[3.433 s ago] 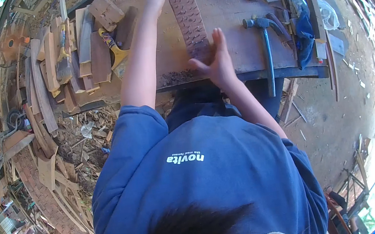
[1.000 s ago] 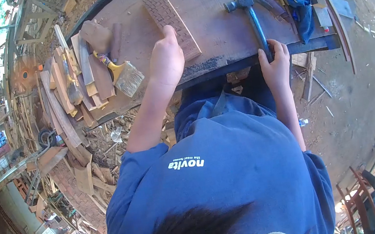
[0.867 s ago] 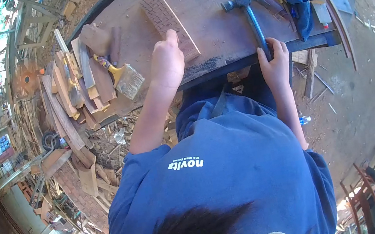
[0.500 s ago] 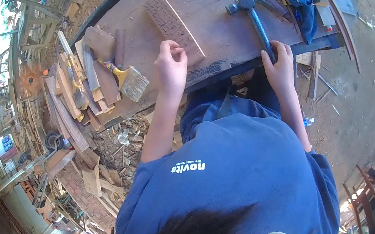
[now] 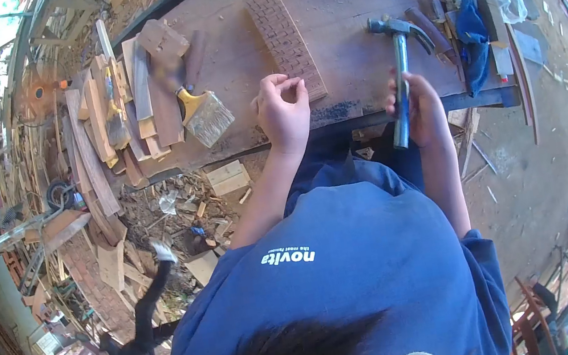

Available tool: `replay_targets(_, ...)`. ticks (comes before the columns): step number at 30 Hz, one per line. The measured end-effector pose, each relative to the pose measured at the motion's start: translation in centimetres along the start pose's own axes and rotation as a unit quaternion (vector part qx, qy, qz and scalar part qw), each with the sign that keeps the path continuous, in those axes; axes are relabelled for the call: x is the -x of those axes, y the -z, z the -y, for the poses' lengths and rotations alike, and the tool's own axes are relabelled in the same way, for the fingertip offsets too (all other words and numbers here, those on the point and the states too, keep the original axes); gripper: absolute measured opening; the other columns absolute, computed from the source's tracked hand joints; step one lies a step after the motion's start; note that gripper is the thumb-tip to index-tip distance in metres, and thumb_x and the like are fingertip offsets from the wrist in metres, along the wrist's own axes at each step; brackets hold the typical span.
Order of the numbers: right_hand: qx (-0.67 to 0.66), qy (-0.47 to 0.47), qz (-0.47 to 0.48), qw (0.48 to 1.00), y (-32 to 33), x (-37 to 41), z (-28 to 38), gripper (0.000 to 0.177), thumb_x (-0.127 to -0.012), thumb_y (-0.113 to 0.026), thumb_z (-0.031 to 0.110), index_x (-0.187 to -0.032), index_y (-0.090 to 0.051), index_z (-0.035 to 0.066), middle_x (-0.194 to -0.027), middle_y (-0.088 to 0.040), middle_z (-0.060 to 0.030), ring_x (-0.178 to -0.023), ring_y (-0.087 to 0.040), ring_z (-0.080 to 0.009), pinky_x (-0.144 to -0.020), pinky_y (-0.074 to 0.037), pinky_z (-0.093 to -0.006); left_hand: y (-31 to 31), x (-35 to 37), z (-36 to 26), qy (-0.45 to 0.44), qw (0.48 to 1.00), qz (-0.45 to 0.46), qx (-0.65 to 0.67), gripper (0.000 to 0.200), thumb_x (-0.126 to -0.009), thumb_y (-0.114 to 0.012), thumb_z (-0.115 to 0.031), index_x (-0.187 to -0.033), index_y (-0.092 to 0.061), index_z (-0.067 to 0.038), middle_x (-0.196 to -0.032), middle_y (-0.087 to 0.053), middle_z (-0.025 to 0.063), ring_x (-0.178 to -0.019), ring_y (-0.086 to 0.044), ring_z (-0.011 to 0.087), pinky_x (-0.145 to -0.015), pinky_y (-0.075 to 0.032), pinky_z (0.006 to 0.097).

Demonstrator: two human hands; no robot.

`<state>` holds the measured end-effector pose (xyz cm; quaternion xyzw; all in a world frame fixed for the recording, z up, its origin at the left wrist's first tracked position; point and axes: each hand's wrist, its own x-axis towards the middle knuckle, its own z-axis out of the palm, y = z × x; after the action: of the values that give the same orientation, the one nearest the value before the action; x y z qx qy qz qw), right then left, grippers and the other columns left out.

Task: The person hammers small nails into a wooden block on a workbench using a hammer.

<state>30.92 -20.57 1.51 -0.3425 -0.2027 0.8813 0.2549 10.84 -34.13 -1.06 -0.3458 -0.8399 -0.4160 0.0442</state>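
Head view: right hand (image 5: pixel 424 109) fingers, now clamped mid-handle, lift the blue steel claw hammer (image 5: pixel 398 50) at two o'clock, while left hand (image 5: pixel 282 108) fingers pinch together beside the carved brown wooden plank (image 5: pixel 286 41) at twelve.

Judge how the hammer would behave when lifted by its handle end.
Probably head-heavy: the hammer has a metal claw head on a slim shaft, and the right hand grips low. Likely stiff, not floppy. The smooth shaft might slip a little.
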Motion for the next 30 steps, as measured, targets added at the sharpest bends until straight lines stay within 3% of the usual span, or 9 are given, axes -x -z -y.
replay_targets(2,0.007,0.022,-0.043,0.999,-0.9,-0.8,0.6,0.033,-0.101,-0.049,0.026,-0.121,-0.046,-0.001,-0.090,-0.056,-0.0067,-0.066,-0.059,-0.0140,-0.052,-0.050,-0.0214,0.3,0.3,0.0,-0.020,1.000,-0.005,0.004,0.030,-0.081,-0.075,-0.015,-0.100,-0.054,-0.010,-0.085,-0.074,-0.0008,-0.088,-0.065,0.0207,-0.089,-0.039,0.0360)
replay_targets(4,-0.196,-0.042,0.058,0.978,1.1,-2.6,1.0,0.030,-0.105,-0.043,0.026,-0.120,-0.046,0.000,-0.084,-0.049,-0.0039,-0.057,-0.048,-0.0090,-0.044,-0.042,-0.0170,0.8,0.7,-0.1,-0.025,1.000,-0.006,-0.002,0.029,-0.080,-0.075,-0.014,-0.100,-0.054,-0.010,-0.085,-0.074,-0.0007,-0.088,-0.065,0.0203,-0.088,-0.039,0.0362)
replay_targets(5,-0.195,-0.048,0.083,0.976,1.7,-2.8,1.0,0.032,-0.107,-0.040,0.026,-0.125,-0.045,0.000,-0.078,-0.040,-0.0012,-0.052,-0.037,-0.0064,-0.038,-0.035,-0.0180,1.1,1.0,-0.2,-0.035,0.999,-0.003,-0.010,0.029,-0.080,-0.075,-0.014,-0.100,-0.054,-0.010,-0.085,-0.074,-0.0006,-0.087,-0.065,0.0200,-0.087,-0.039,0.0364)
replay_targets(6,-0.185,-0.052,0.084,0.978,1.8,-2.7,1.0,0.032,-0.107,-0.040,0.026,-0.125,-0.045,0.000,-0.078,-0.040,-0.0012,-0.052,-0.037,-0.0064,-0.038,-0.035,-0.0180,1.4,1.1,-0.4,-0.027,1.000,-0.011,-0.007,0.029,-0.080,-0.075,-0.014,-0.100,-0.054,-0.010,-0.085,-0.074,-0.0006,-0.087,-0.065,0.0200,-0.087,-0.039,0.0364)
replay_targets(13,0.156,0.015,-0.063,0.986,-0.2,1.1,-0.7,0.027,-0.106,-0.044,0.030,-0.124,-0.049,0.010,-0.072,-0.041,0.0005,-0.043,-0.035,-0.0049,-0.034,-0.029,-0.0192,1.7,2.1,-0.5,-0.009,1.000,-0.020,0.013,0.019,-0.077,-0.077,-0.014,-0.086,-0.061,-0.012,-0.074,-0.068,-0.0029,-0.080,-0.062,0.0194,-0.082,-0.038,0.0364)
replay_targets(16,0.282,0.080,-0.066,0.954,-1.3,2.6,-2.2,0.027,-0.106,-0.043,0.028,-0.125,-0.048,0.009,-0.070,-0.043,-0.0002,-0.041,-0.037,-0.0060,-0.033,-0.030,-0.0204,1.0,2.5,0.0,-0.013,0.998,-0.049,0.025,0.013,-0.076,-0.078,-0.015,-0.077,-0.065,-0.015,-0.071,-0.065,-0.0036,-0.079,-0.060,0.0199,-0.080,-0.039,0.0369)
replay_targets(26,0.449,0.119,-0.002,0.886,-4.8,6.5,-4.2,0.034,-0.104,-0.047,0.011,-0.136,-0.042,0.001,-0.075,-0.053,-0.0031,-0.048,-0.043,-0.0039,-0.040,-0.035,-0.0187,-0.2,3.0,1.0,-0.004,0.992,-0.079,0.101,0.023,-0.075,-0.081,-0.013,-0.088,-0.062,-0.013,-0.078,-0.067,-0.0026,-0.086,-0.057,0.0208,-0.082,-0.039,0.0375)
replay_targets(28,0.567,0.154,0.037,0.808,-4.6,6.3,-4.8,0.035,-0.103,-0.049,0.011,-0.136,-0.043,0.002,-0.073,-0.052,-0.0006,-0.051,-0.043,-0.0039,-0.045,-0.035,-0.0180,-0.2,3.0,1.0,-0.003,0.991,-0.088,0.099,0.027,-0.074,-0.082,-0.010,-0.091,-0.060,-0.012,-0.078,-0.068,-0.0019,-0.085,-0.057,0.0211,-0.084,-0.039,0.0369)
replay_targets(30,0.583,0.152,0.039,0.797,-5.2,6.5,-4.9,0.036,-0.102,-0.052,0.012,-0.135,-0.045,0.002,-0.071,-0.054,-0.0029,-0.053,-0.046,-0.0061,-0.049,-0.037,-0.0216,-0.2,3.1,1.2,0.008,0.992,-0.077,0.102,0.031,-0.075,-0.081,-0.010,-0.093,-0.056,-0.013,-0.080,-0.067,-0.0023,-0.085,-0.057,0.0210,-0.085,-0.038,0.0378)
